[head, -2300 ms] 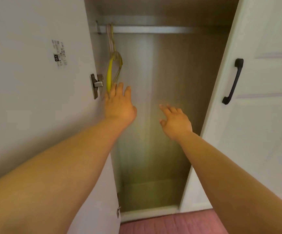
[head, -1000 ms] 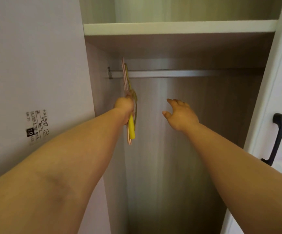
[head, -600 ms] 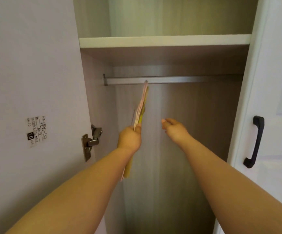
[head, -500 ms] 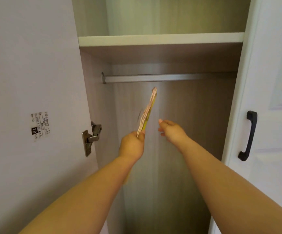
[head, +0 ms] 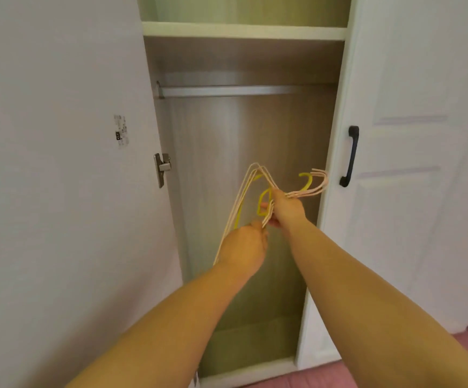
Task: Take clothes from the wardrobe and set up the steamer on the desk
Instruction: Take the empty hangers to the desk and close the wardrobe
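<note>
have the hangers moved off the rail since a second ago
Yes. The hangers hung at the left end of the rail then; now they sit well below it, off the rail, gripped by both the left hand and right hand.

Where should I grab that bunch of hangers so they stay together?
Probably at the necks, just below the hooks, coming from the near side as the right hand does. The hangers all squeeze together there, so fingers can wrap the whole bunch. The left hand holds the spread lower ends.
</note>
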